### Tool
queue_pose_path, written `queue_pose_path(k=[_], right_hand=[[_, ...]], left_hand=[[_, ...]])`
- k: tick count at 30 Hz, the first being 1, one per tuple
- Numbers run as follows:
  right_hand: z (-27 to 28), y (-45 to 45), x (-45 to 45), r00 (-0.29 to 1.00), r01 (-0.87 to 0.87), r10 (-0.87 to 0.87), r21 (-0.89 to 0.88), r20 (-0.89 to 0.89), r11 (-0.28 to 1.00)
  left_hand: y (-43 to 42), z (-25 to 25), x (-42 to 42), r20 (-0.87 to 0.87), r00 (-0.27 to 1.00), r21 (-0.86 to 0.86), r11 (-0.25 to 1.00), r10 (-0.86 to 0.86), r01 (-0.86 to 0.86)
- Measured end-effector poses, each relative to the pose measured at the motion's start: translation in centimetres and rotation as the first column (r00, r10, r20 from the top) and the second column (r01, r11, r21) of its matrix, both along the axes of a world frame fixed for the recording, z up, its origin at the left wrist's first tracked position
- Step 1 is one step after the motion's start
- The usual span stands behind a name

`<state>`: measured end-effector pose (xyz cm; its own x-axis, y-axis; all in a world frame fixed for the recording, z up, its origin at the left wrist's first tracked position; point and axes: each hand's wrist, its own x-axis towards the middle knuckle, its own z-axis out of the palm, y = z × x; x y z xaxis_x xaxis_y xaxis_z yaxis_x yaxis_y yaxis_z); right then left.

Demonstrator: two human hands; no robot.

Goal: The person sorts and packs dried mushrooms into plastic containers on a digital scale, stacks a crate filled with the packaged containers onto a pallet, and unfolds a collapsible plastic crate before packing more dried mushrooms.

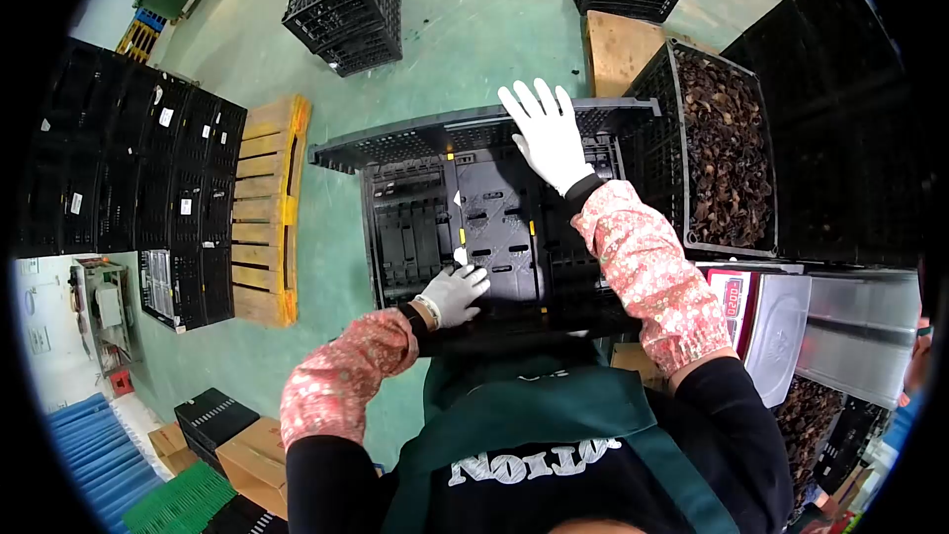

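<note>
A black folding plastic crate (494, 237) is in front of my body, its slotted floor facing up. Its far side panel (415, 138) stands tilted outward beyond the floor. My right hand (549, 136), in a white glove, lies against that panel with the fingers spread toward its top edge. My left hand (455, 295), also gloved, rests low inside the crate near its close edge, fingers stretched out to the right. A small white piece (461, 255) shows just above the left fingertips. Neither hand is wrapped around anything.
A crate of dark dried pieces (730, 148) stands at the right, above a scale with a red display (733, 299). Stacked black crates (129, 148) and a wooden pallet (262, 213) are at the left. More crate stacks (341, 5) stand on the green floor (474, 30).
</note>
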<state>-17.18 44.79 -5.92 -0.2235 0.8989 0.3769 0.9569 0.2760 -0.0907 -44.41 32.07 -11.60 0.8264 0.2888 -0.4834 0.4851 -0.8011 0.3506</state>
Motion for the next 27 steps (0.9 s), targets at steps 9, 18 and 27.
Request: queue_pose_path(k=[9, 18, 27], right_hand=[[-0.5, 0.5, 0.6, 1.000, -0.020, 0.021, 0.051, -0.005, 0.998], [0.0, 0.6, 1.3, 0.996, -0.087, 0.087, 0.009, 0.026, 0.996], [-8.9, -16.0, 0.6, 0.721, -0.607, 0.692, -0.521, -0.044, 0.599]], left_hand=[[0.1, -2.7, 1.0, 0.100, 0.982, 0.172, 0.975, -0.159, 0.140], [1.8, 10.4, -9.0, -0.283, 0.904, 0.349, 0.913, 0.319, -0.213], [-1.3, 8.9, -14.1, 0.388, 0.855, 0.487, 0.710, 0.346, -0.508]])
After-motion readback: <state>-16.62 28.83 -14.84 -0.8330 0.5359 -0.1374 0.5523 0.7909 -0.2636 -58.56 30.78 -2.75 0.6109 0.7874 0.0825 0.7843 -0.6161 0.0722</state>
